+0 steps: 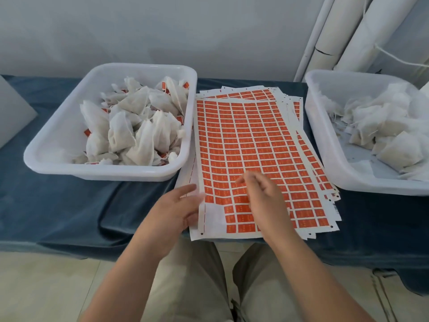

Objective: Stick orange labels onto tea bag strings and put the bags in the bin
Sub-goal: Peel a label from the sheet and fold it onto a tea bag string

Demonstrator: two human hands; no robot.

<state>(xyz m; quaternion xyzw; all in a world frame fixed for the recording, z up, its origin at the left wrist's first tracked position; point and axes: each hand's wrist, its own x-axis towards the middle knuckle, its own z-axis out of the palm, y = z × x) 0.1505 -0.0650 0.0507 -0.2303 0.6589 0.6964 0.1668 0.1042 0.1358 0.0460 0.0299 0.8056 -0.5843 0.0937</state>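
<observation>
Label sheet (250,140), left hand (176,205) flat, right hand (264,196) pinching

Bright, soft, even light; only faint shadows lie under the white bin (109,175) at left. The right hand (262,196), lower centre, is smeared by motion blur. Wide-angle distortion bows the pipes (362,43) at upper right.

A blue cloth (58,205) covers the table — pale wall (162,31) behind, tiled floor (46,287) below.

2 white bins (109,174), 1 stack of orange label sheets (243,135), 2 hands (174,212)
</observation>
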